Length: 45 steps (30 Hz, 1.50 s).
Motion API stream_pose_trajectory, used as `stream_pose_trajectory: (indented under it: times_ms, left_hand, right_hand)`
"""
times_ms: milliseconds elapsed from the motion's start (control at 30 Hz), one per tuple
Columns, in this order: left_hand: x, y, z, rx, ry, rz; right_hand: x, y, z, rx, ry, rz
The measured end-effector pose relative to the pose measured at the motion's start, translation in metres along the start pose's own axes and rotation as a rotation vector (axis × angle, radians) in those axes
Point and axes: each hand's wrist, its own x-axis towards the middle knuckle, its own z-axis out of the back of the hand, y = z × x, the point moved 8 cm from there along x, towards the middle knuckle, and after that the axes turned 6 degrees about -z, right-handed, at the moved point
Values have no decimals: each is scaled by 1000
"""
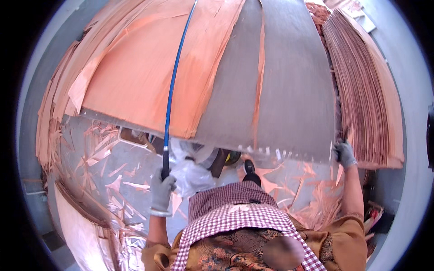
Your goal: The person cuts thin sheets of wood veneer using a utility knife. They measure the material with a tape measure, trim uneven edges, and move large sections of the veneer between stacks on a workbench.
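Note:
My left hand (162, 192), in a grey glove, is wrapped round the black handle of a long thin blue rod (172, 86). The rod reaches away from me over an orange-brown wood veneer sheet (135, 77) on the grey tabletop (294, 90). Out at the table's right edge is my right hand (345, 154), also gloved, with its fingers curled. A small dark and orange piece shows at its fingertips, too small to name. Close beside that hand stands a thick stack of veneer sheets (368, 99). A narrow veneer strip (259, 77) lies lengthwise on the bare grey part.
More veneer sheets (58, 104) are piled along the left side. Veneer scraps (316, 207) litter the floor on both sides of me. Clear plastic wrapping (192, 176) lies under the table's near edge. A pale stack of sheets (83, 230) stands at the lower left.

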Motion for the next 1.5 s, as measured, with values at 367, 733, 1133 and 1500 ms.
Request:
stream_pose_trajectory:
  times_ms: [367, 733, 1133, 1500]
  left_hand:
    - [6, -39, 59, -122, 176, -6]
    - [20, -68, 106, -59, 183, -29]
    - [115, -33, 143, 33, 617, -14]
    - [151, -29, 149, 51, 795, 112]
  right_hand:
    - [-50, 58, -340, -878, -368, 605]
    - [-53, 50, -493, -343, 71, 398]
    - [-130, 65, -501, -552, -108, 340]
    - [-145, 43, -543, -288, -63, 199]
